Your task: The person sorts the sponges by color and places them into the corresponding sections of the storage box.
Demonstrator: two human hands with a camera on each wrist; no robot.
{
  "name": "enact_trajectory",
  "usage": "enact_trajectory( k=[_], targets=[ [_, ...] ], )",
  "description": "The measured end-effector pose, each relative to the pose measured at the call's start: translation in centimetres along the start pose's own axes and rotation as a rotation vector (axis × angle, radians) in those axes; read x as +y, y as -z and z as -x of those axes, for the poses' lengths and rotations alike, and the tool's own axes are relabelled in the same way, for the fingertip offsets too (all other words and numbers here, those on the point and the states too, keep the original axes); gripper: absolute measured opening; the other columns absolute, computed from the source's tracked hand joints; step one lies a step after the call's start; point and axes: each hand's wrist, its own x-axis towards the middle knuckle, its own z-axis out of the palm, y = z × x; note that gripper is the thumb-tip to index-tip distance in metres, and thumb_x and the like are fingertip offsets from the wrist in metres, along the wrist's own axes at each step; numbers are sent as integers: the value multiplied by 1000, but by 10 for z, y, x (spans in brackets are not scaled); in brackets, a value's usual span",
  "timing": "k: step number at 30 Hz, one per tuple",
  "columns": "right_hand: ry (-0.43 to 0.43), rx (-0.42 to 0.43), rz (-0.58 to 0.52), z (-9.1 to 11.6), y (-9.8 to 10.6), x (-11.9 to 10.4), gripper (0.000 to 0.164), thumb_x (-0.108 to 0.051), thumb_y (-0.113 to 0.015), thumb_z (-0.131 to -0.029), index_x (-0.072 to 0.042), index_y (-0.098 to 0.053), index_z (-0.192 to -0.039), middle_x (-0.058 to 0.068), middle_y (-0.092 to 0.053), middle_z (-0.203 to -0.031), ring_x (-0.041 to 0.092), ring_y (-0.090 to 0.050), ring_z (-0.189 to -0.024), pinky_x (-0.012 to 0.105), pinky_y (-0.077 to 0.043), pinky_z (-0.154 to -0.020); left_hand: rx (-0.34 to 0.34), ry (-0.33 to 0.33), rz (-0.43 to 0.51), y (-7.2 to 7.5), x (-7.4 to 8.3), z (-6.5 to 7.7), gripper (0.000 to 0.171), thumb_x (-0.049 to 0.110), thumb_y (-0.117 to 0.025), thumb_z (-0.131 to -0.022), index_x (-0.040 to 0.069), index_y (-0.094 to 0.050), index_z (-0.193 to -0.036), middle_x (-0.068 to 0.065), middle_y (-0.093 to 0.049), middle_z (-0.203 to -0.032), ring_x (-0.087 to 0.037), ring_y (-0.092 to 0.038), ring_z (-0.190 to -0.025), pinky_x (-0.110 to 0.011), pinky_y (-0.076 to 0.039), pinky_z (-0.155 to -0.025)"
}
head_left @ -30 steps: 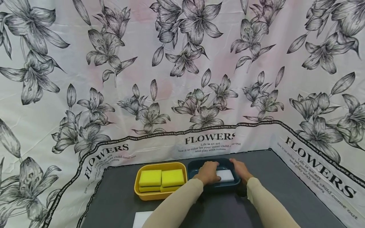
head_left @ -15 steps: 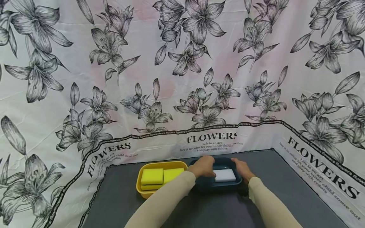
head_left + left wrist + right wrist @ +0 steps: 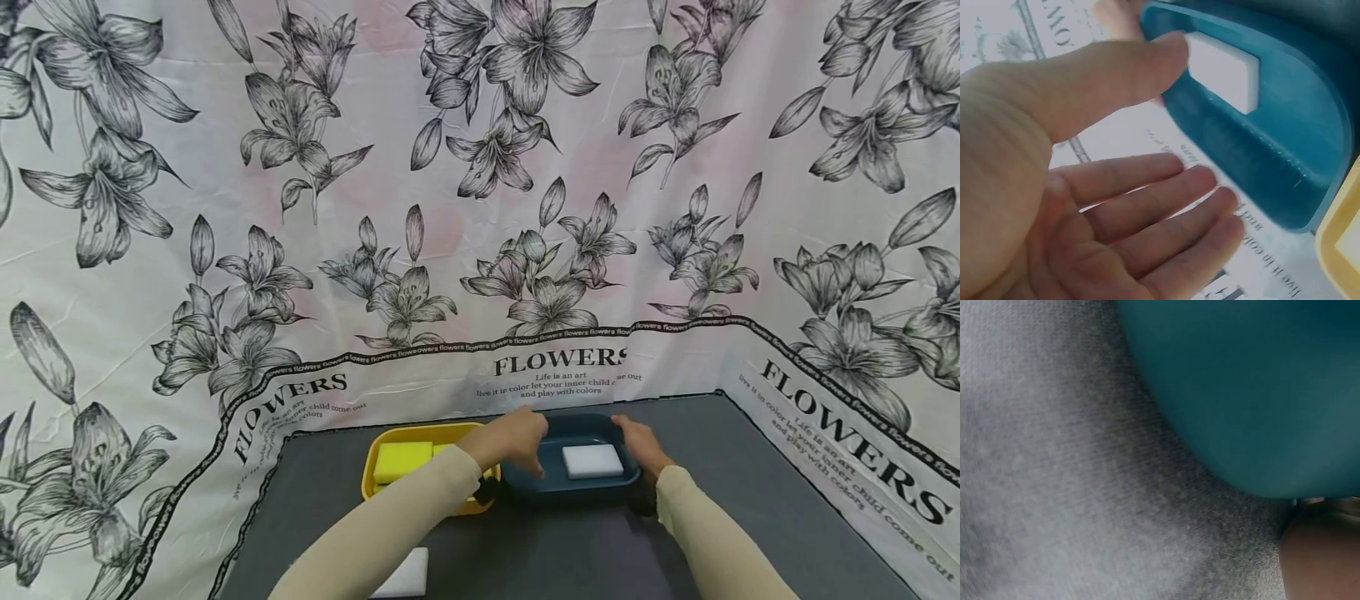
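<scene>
A white sponge block [image 3: 592, 461] lies flat in the right part of a dark blue plastic tub [image 3: 551, 483], its long sides roughly parallel to the tub's front. My left hand [image 3: 513, 442] hovers over the tub's left end, apart from the sponge. In the left wrist view its fingers [image 3: 1166, 194] are extended and the thumb is spread, with nothing between them. My right hand [image 3: 639, 446] holds the tub's right rim. A fingertip [image 3: 1322, 550] shows by the tub's outer wall [image 3: 1241, 412] in the right wrist view; most of that hand is hidden there.
Left of the blue tub stands a yellow tub [image 3: 371, 454] with yellow sponges [image 3: 403, 458], partly behind my left forearm. Another white block [image 3: 408, 575] lies nearer on the dark grey table [image 3: 570, 558], partly covered by my sleeve. A flower-printed cloth [image 3: 420, 375] hangs behind.
My left hand has come away from the white sponge and moved left over the tub's edge. The sponge stays in the tub. My right hand keeps its place at the right rim.
</scene>
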Motion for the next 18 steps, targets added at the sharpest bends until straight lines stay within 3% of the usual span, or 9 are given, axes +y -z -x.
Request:
enact_trajectory(
  k=[5, 11, 18],
  targets=[
    [33, -12, 3, 3, 0, -1, 76, -49, -27, -117, 7, -30, -168, 35, -13, -177, 55, -13, -164, 69, -13, -134, -42, 10, -29, 3, 3, 27, 48, 35, -96, -87, 11, -74, -122, -1, -70, -106, -14, -63, -92, -28, -58, -80],
    [59, -23, 12, 7, 1, -3, 73, -46, -24, -118, 5, -29, -169, 34, -12, -178, 55, -12, -165, 69, -12, -134, -67, 12, -79, -4, 0, 55, 51, 34, -98, -85, 12, -75, -124, -1, -70, -106, -13, -60, -89, -26, -56, -78],
    [51, -41, 7, 5, 4, -3, 73, -45, -23, -118, 5, -28, -170, 34, -10, -178, 55, -10, -165, 70, -11, -134, -89, 11, -49, -24, -7, 83, 36, 23, -103, -77, 14, -75, -97, 6, -63, -76, -10, -58, -65, -23, -51, -60]
  ],
)
